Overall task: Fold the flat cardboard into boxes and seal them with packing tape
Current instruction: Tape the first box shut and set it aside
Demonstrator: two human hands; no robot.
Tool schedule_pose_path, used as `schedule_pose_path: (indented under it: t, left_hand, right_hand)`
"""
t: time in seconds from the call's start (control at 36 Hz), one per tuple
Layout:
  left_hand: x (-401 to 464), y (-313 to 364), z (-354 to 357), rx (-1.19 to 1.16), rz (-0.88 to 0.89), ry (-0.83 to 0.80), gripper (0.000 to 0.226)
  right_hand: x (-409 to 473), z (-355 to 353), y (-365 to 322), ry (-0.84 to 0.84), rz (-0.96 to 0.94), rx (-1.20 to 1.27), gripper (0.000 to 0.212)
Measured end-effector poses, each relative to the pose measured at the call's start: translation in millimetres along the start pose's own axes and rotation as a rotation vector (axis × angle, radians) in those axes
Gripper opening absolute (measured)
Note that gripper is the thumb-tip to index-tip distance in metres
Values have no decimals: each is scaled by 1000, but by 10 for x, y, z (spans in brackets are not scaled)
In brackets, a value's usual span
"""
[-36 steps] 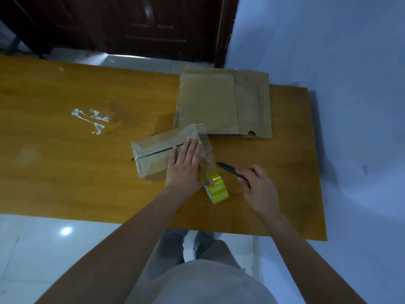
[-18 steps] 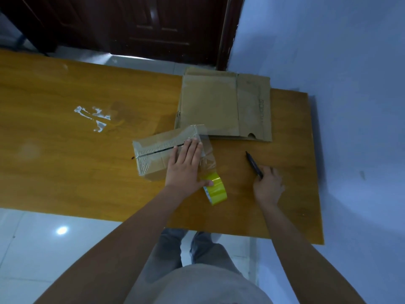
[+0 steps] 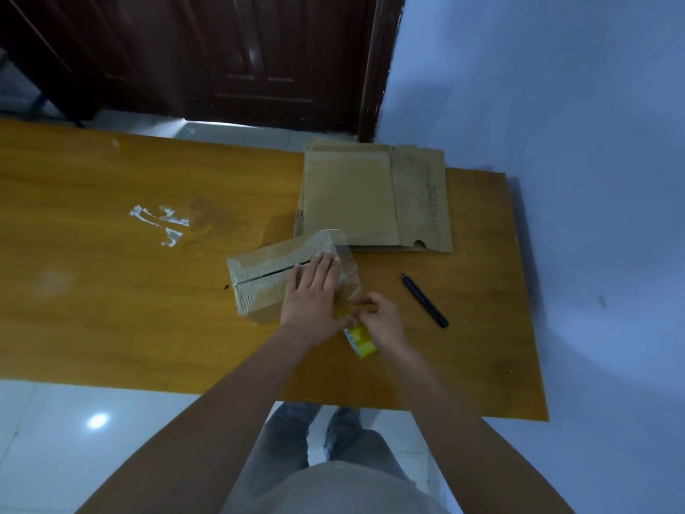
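The folded box [image 3: 274, 280] lies on the wooden table [image 3: 111, 291] just before the flat cardboard stack [image 3: 374, 196], pinned by the left hand [image 3: 311, 296], fingers straight and flat on the taped seam, apparently so the strip stays taut. The right hand [image 3: 381, 320] curls round the yellow tape roll [image 3: 360, 339] at the box's near right corner, gripping it. The black cutter [image 3: 424, 300] lies untouched to the right.

On the bench [image 3: 111, 309] a box [image 3: 267, 280] sits near the middle. The flat cardboard [image 3: 374, 202] lies at its 1 o'clock, the tape roll [image 3: 361, 341] at its 4 o'clock, and the knife [image 3: 424, 300] at 3 o'clock, well apart from the roll.
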State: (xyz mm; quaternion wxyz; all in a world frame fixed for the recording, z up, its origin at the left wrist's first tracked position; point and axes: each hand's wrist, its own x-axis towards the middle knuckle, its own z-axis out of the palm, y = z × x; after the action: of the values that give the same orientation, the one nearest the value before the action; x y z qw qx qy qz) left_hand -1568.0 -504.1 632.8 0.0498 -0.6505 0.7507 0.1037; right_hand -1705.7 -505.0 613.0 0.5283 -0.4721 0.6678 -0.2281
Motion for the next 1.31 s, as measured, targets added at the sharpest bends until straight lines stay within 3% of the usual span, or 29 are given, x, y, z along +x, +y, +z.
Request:
schedule_pose_path:
  t: [0.11,0.28,0.64,0.97,1.11,1.31]
  left_hand:
    - [62,-64,-23,-62,14,91,91]
    - [233,-110,81,-69,2,385,46]
    - [289,-165,193,73,19,511,56]
    - [170,-696,176,-47,245,540,58]
    - [22,-902,144,-22,269,518,38]
    - [-21,-882,107,-68,238,469,26]
  right_hand:
    - [-28,-1,8,46,4,77,6]
    - [-84,32,63,72,-39,109,16]
    - [-227,-33,208,71,-13,106,17]
    - [-199,5,43,78,25,112,10]
    - [-192,-1,-26,65,68,128,7]
    - [-101,-35,-97,55,54,-71,8]
